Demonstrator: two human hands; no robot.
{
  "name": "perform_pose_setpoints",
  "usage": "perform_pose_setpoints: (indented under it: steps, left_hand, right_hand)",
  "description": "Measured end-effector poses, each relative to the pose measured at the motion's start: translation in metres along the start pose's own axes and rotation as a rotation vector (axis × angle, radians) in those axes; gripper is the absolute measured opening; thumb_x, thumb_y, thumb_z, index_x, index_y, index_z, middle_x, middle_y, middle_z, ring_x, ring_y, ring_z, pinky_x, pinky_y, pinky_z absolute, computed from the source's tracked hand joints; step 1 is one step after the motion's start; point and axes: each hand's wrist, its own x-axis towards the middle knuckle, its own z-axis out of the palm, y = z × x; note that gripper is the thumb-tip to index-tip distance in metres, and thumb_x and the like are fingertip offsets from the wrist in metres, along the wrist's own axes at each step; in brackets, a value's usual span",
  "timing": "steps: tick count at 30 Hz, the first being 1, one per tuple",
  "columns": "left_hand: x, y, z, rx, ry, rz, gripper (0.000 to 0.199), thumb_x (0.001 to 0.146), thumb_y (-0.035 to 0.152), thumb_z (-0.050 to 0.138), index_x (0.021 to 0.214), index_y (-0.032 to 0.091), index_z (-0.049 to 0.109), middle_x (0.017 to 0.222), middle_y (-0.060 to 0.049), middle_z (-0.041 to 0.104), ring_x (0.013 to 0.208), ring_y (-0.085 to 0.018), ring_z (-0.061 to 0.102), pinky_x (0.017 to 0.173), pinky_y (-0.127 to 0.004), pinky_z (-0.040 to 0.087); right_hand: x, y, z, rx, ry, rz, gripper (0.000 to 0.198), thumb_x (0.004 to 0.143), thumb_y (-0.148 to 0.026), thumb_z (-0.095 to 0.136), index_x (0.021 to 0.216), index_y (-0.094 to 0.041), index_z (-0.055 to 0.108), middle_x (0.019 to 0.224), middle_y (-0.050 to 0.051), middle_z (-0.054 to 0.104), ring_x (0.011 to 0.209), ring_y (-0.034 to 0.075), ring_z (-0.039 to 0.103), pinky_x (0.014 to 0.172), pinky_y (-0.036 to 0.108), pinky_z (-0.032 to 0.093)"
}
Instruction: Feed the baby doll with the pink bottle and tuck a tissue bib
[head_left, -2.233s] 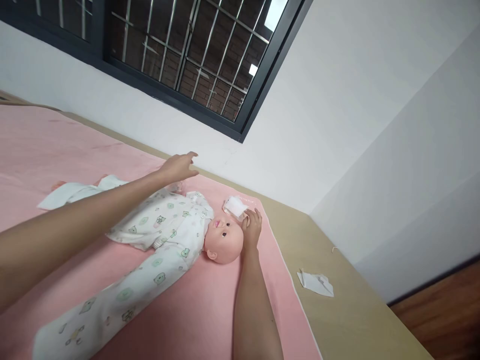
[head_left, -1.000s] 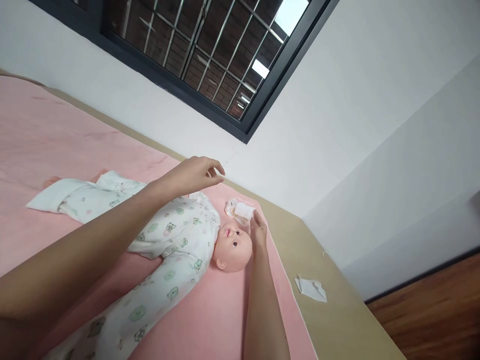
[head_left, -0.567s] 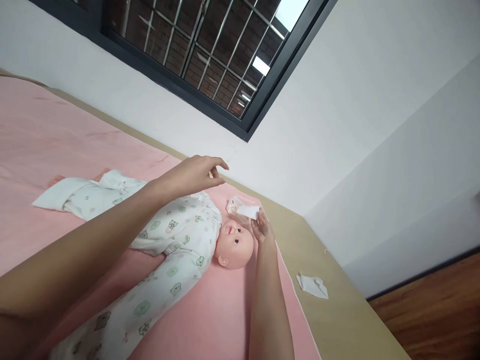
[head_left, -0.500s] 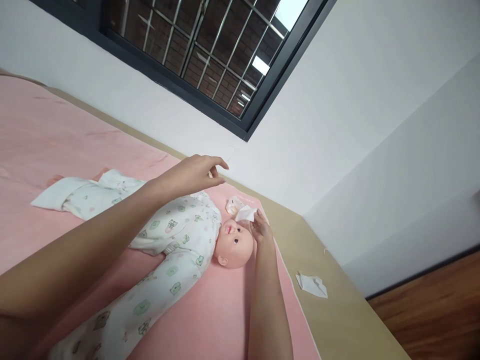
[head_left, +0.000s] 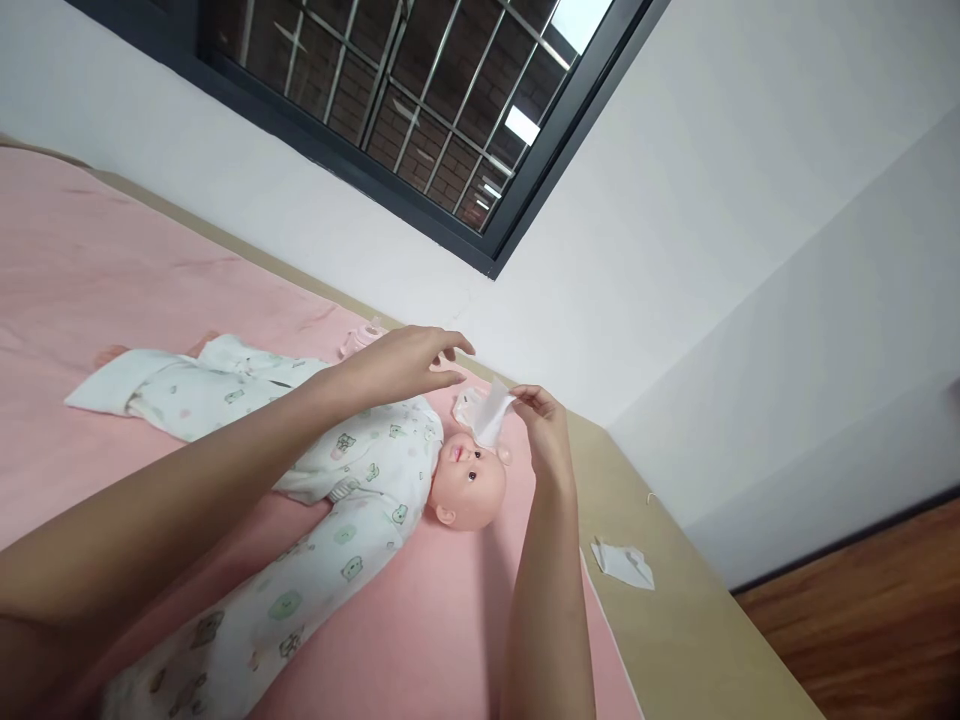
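Right hand (head_left: 546,428): raised above the doll's head, fingertips pinched shut on one edge of a white wipe (head_left: 491,415), which hung loose below the pinch, apparently so the sheet could fall open.
White wipe: in the air, just above the doll's forehead, not touching it.
Wipe packet (head_left: 466,408): lay on the pink blanket (head_left: 420,620) just behind the hanging sheet; contents could not be told.
Left hand (head_left: 409,362): hovered over the doll's chest, fingers spread and slack, nothing held, near the wipe but apart from it.
Baby doll (head_left: 330,500): lay face up in a printed sleepsuit.
Pink cup (head_left: 358,338): stood beyond the left wrist; contents hidden.
Crumpled tissue (head_left: 621,563): lay on the bare tan mattress edge (head_left: 675,620), well apart.
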Motion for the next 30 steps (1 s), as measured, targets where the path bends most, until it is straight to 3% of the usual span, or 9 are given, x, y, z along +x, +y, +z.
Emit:
perform_pose_setpoints:
  steps: [6,10,17,23,27,30]
  left_hand:
    - [-0.002,0.007,0.015,-0.073,-0.031,0.099,0.046,0.084,0.046,0.056,0.122,0.020,0.059,0.123,-0.006,0.064,0.111,-0.023,0.057,0.090,-0.030,0.044]
    - [-0.004,0.013,0.016,-0.117,-0.086,0.137,0.040,0.080,0.051,0.062,0.109,0.023,0.063,0.117,-0.002,0.065,0.109,-0.023,0.057,0.086,-0.029,0.043]
    - [-0.002,0.009,0.009,-0.251,-0.172,0.124,0.031,0.070,0.040,0.069,0.093,0.021,0.060,0.099,-0.002,0.067,0.098,-0.023,0.060,0.078,-0.029,0.044]
    - [-0.003,0.010,0.000,-0.380,-0.362,0.158,0.020,0.074,0.039,0.066,0.079,0.021,0.071,0.082,0.000,0.071,0.082,-0.020,0.063,0.073,-0.028,0.044]
    - [-0.006,0.015,-0.006,-0.458,-0.335,0.141,0.019,0.074,0.039,0.069,0.078,0.021,0.075,0.083,-0.001,0.073,0.081,-0.019,0.064,0.071,-0.027,0.046]
    - [-0.006,0.017,-0.007,-0.543,-0.247,0.136,0.023,0.074,0.042,0.069,0.081,0.021,0.076,0.085,-0.003,0.072,0.082,-0.019,0.065,0.073,-0.028,0.048]
  right_hand:
    - [-0.028,-0.044,0.030,-0.304,-0.215,-0.223,0.018,0.076,-0.015,0.050,0.083,-0.021,0.065,0.095,0.003,0.067,0.099,0.019,0.060,0.094,0.036,0.043]
    - [-0.043,-0.063,0.037,-0.346,-0.309,-0.295,0.014,0.084,-0.021,0.054,0.093,-0.022,0.065,0.101,0.004,0.067,0.100,0.018,0.060,0.095,0.035,0.045]
    - [-0.055,-0.083,0.031,-0.371,-0.453,-0.380,0.023,0.091,-0.022,0.051,0.107,-0.027,0.067,0.109,0.002,0.068,0.105,0.018,0.060,0.095,0.034,0.046]
    - [-0.056,-0.085,0.029,-0.333,-0.394,-0.415,0.019,0.092,-0.026,0.053,0.103,-0.028,0.068,0.104,0.002,0.067,0.100,0.018,0.061,0.092,0.034,0.048]
    - [-0.052,-0.079,0.031,-0.251,-0.305,-0.437,0.016,0.089,-0.029,0.060,0.103,-0.028,0.066,0.111,0.003,0.063,0.093,0.016,0.061,0.090,0.034,0.050]
    - [-0.050,-0.074,0.036,-0.155,-0.263,-0.388,0.026,0.085,-0.032,0.065,0.110,-0.029,0.061,0.120,0.004,0.059,0.094,0.016,0.062,0.089,0.034,0.052]
